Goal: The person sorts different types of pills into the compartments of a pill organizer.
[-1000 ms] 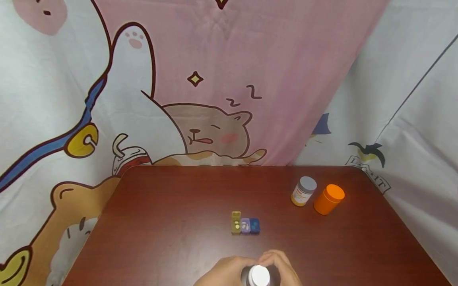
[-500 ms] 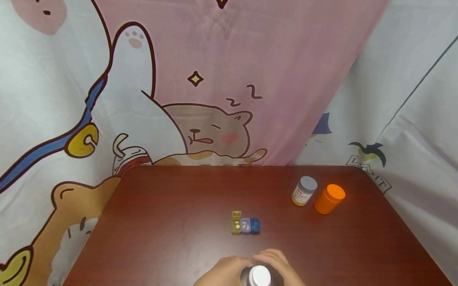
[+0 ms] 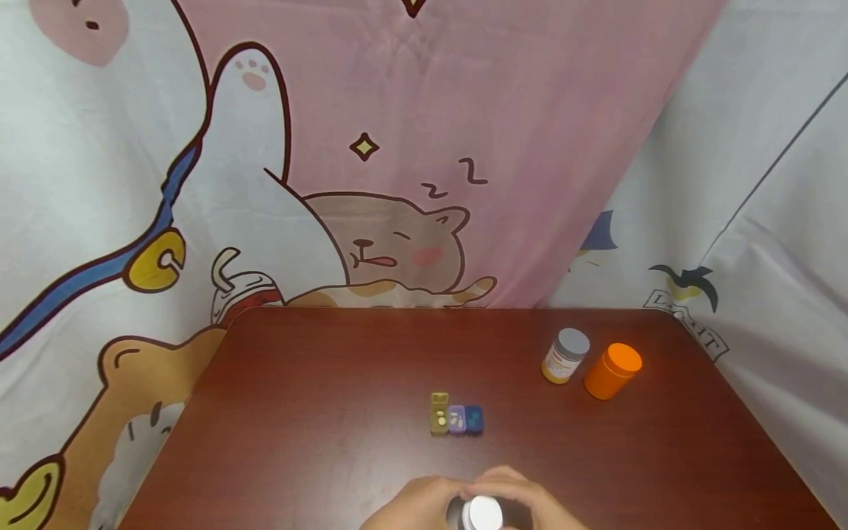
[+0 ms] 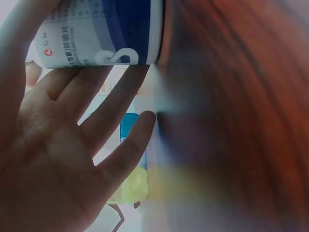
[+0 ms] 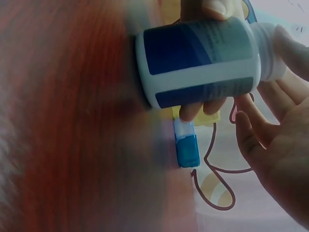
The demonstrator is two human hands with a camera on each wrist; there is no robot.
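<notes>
A white pill bottle with a blue-and-white label (image 5: 198, 60) stands on the table at the near edge of the head view, between both hands. My left hand (image 3: 419, 503) grips its body, fingers behind and thumb in front. At the top, my right hand (image 3: 526, 497) pinches the white cap (image 3: 482, 513) between thumb and fingers; its lower fingers sit off the bottle in the right wrist view. The cap is on the bottle. Beyond the hands lies a small pill box (image 3: 457, 419) with yellow, purple and blue compartments. Its yellow lid is raised, and pale tablets show inside.
At the back right of the dark red-brown table (image 3: 318, 397) stand a grey-lidded bottle (image 3: 565, 357) and an orange bottle (image 3: 611, 372), close together. A cartoon-printed cloth (image 3: 530, 147) hangs behind the table.
My right hand has shifted and turned around the cap, its wrist swinging out to the right. My left hand and the bottle stay nearly in place.
</notes>
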